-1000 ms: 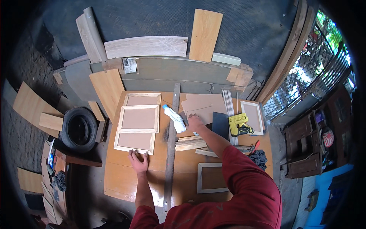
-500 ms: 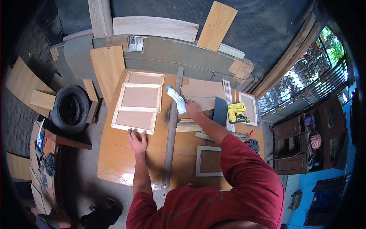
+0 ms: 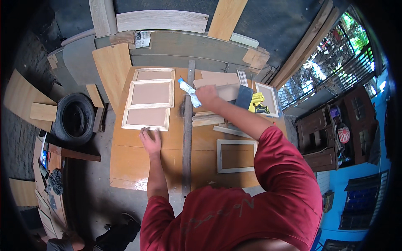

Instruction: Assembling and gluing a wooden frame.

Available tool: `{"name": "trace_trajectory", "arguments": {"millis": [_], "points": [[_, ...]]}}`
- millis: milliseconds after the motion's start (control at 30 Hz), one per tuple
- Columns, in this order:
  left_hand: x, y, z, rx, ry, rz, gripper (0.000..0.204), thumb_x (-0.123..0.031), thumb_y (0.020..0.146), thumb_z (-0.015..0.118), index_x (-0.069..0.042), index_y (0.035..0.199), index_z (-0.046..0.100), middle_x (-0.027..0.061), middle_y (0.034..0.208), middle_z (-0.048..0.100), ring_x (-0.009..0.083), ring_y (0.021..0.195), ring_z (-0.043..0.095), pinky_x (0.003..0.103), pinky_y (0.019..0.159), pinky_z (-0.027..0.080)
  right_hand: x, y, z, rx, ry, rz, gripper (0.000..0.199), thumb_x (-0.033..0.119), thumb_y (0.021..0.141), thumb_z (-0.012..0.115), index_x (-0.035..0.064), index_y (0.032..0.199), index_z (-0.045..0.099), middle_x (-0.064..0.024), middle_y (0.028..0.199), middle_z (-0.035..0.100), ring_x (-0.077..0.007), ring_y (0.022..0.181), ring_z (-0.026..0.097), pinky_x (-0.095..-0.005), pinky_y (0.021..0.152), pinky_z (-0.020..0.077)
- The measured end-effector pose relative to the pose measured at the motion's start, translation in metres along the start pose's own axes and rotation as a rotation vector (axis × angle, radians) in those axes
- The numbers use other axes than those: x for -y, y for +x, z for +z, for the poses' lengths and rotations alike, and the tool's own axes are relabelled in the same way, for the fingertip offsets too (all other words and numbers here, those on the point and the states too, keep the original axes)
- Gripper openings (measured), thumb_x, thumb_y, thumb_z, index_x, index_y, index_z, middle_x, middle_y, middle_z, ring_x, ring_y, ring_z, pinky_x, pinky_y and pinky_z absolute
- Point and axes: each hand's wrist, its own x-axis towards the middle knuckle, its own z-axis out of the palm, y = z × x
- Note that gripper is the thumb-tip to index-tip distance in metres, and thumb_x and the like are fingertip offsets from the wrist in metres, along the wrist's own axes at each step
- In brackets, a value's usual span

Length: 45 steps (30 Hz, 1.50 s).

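My left hand [image 3: 151, 141] is open, its fingers spread on the tabletop against the near edge of a light wooden frame [image 3: 146, 126] with a brown panel. Two more such frames [image 3: 151, 107] overlap beyond it. My right hand [image 3: 207, 97] is closed above the far middle of the table. A flat greyish strip [image 3: 228, 92] extends right from the fist; its kind and the grip on it are unclear. Close to the fist lies a crumpled white bottle [image 3: 190, 93] with a blue cap, across a long dark metal bar [image 3: 187, 138].
A yellow-black staple gun [image 3: 259, 103], a dark sheet [image 3: 244, 97], brown boards [image 3: 217, 79] and wood strips [image 3: 204, 120] lie on the right. An empty frame [image 3: 236, 156] is nearer me. Left on the floor stands a tyre [image 3: 75, 119]; a person's legs [image 3: 117, 234] show at the lower left.
The view has shifted, so the table sits higher in the picture. My right hand has turned into a fist, and the greyish strip beside it shows now. My left hand stays at the frame.
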Motion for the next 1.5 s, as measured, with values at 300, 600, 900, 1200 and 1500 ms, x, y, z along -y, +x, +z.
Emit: {"name": "trace_trajectory", "arguments": {"millis": [300, 600, 900, 1200, 1500], "points": [[-0.027, -0.050, -0.007, -0.241, -0.255, -0.182, 0.027, -0.010, 0.097, 0.065, 0.004, 0.119, 0.060, 0.0207, 0.120, 0.060, 0.0360, 0.114, 0.057, 0.045, 0.104, 0.044, -0.105, -0.053, -0.092, -0.223, 0.193, 0.285, 0.022, 0.012, 0.089, 0.060, 0.0090, 0.106, 0.074, -0.0190, 0.096, 0.075, -0.0380, 0.090, 0.073, -0.0491, 0.079, 0.0588], [-0.137, -0.169, -0.016, -0.199, -0.456, -0.373, 0.023, -0.008, 0.102, 0.060, 0.004, 0.122, 0.058, 0.0131, 0.116, 0.064, 0.0213, 0.111, 0.061, 0.035, 0.098, 0.049, -0.148, -0.204, -0.067, -0.630, 0.625, 0.602, 0.031, 0.008, 0.092, 0.056, 0.0090, 0.121, 0.066, -0.0256, 0.104, 0.072, -0.0446, 0.099, 0.069, -0.0521, 0.088, 0.0551], [-0.227, -0.180, -0.005, 0.267, -0.673, -0.441, 0.034, -0.016, 0.104, 0.062, 0.001, 0.133, 0.055, 0.0094, 0.116, 0.065, 0.0163, 0.108, 0.062, 0.030, 0.097, 0.049, -0.147, -0.364, 0.022, -0.780, 1.842, 0.914, 0.024, 0.010, 0.098, 0.058, 0.0047, 0.119, 0.066, 0.0002, 0.100, 0.068, -0.0101, 0.085, 0.061, -0.0275, 0.071, 0.0484], [-0.269, -0.232, 0.029, 0.700, -0.589, -0.560, 0.031, -0.020, 0.101, 0.067, 0.000, 0.124, 0.061, 0.0017, 0.092, 0.066, 0.0077, 0.078, 0.057, 0.025, 0.066, 0.048, -0.039, -0.461, 0.160, -0.451, 2.349, 1.040, 0.027, 0.009, 0.097, 0.057, 0.0097, 0.122, 0.066, -0.0014, 0.105, 0.068, -0.0141, 0.092, 0.067, -0.0278, 0.068, 0.0528], [-0.231, -0.278, 0.023, 0.570, -0.256, -0.434, 0.037, -0.015, 0.093, 0.075, 0.003, 0.123, 0.063, 0.0069, 0.089, 0.070, 0.0129, 0.075, 0.062, 0.029, 0.070, 0.053, 0.008, -0.501, 0.270, -0.336, 1.689, 0.925, 0.039, 0.003, 0.093, 0.066, 0.0055, 0.132, 0.065, -0.0064, 0.102, 0.070, -0.0144, 0.091, 0.065, -0.0314, 0.076, 0.0545]]}}
